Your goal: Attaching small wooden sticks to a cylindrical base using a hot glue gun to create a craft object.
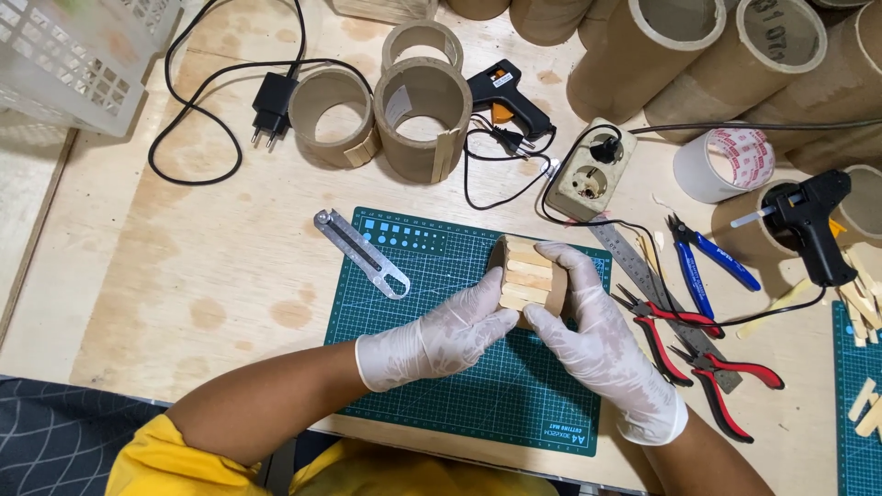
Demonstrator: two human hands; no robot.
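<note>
A short cardboard tube ring point(528, 276) lies on its side over the green cutting mat point(432, 276), with several flat wooden sticks stuck along its outer wall. Both my hands wear white gloves. My left hand point(450, 332) presses on the sticks from the near left, its fingertips on the ring's lower edge. My right hand point(593, 321) wraps over the ring from the right, the thumb against the sticks.
A metal compass cutter point(361, 253) lies on the mat's left corner. Cardboard rings point(421, 118), a black glue gun point(510, 96), a power socket point(593, 171), a steel ruler point(634, 266), blue point(707, 262) and red pliers point(726, 386), another glue gun point(813, 225) and tape point(726, 161) surround it.
</note>
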